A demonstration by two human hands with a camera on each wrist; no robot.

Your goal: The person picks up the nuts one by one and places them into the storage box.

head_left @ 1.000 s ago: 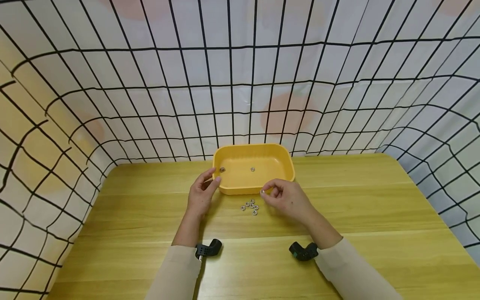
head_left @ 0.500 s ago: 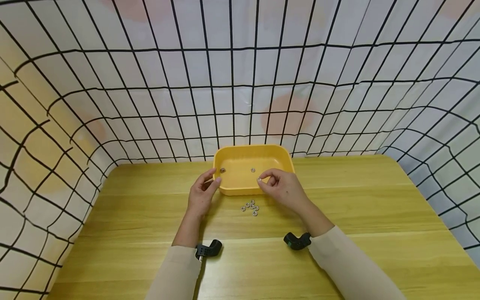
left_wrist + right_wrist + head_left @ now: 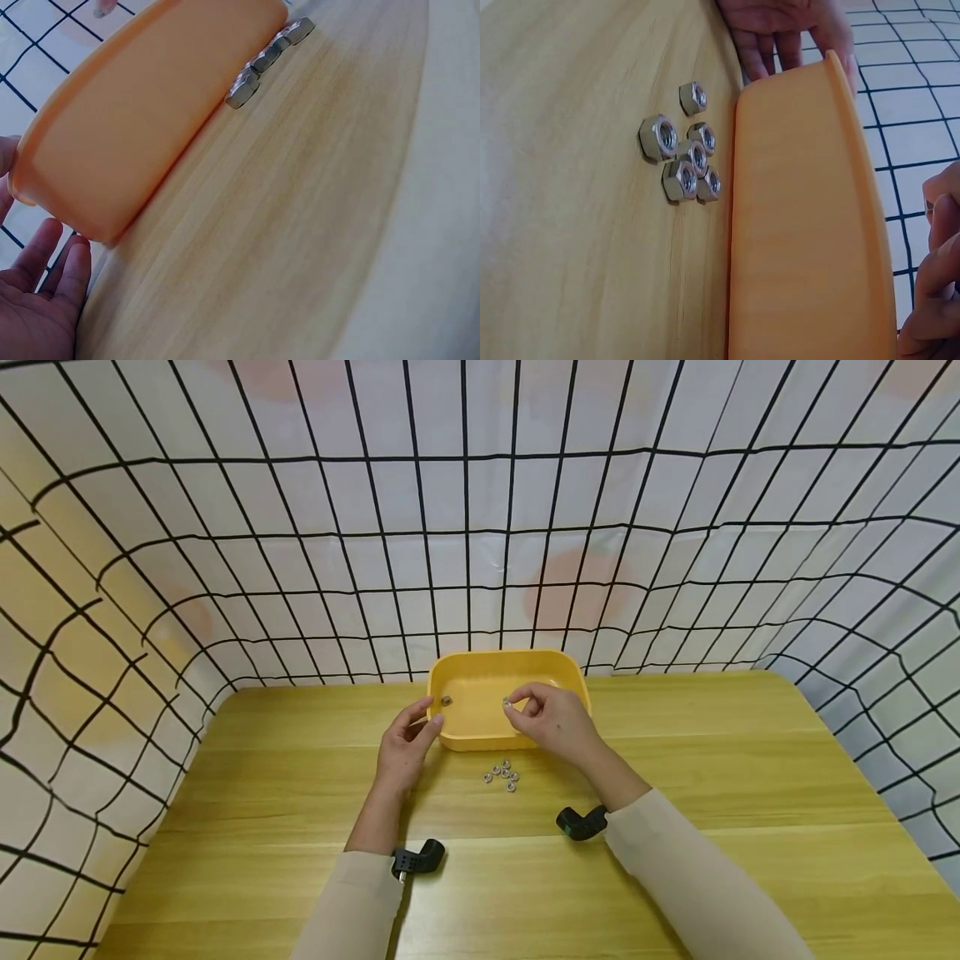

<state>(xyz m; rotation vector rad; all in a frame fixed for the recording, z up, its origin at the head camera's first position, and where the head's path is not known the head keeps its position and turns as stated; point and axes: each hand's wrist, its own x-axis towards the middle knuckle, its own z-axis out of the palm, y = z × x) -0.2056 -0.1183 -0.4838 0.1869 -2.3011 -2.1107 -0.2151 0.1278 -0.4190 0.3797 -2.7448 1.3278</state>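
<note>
A yellow plastic tray point(image 3: 480, 744) sits on the wooden table. My left hand point(image 3: 402, 757) holds its left end, the thumb over the rim and the fingers along the outer wall, as the right wrist view also shows. Over the inside of the tray, my right hand point(image 3: 558, 720) pinches a small metal hex nut point(image 3: 928, 205) between thumb and index finger. One nut point(image 3: 446, 700) lies inside the tray by its left wall. The nut near the tray's middle is overlapped by the right fingertips in the head view. Several loose nuts point(image 3: 660, 138) lie in a cluster in front of the tray.
A white cloth with a black grid point(image 3: 487, 552) stands upright behind the tray and along both sides of the table point(image 3: 712, 760). Black camera mounts point(image 3: 420, 857) are strapped to both wrists, close above the tabletop.
My right hand has moved from the tray's front rim forward and left over its inside, still pinching the nut. My left hand stays at the tray's left end.
</note>
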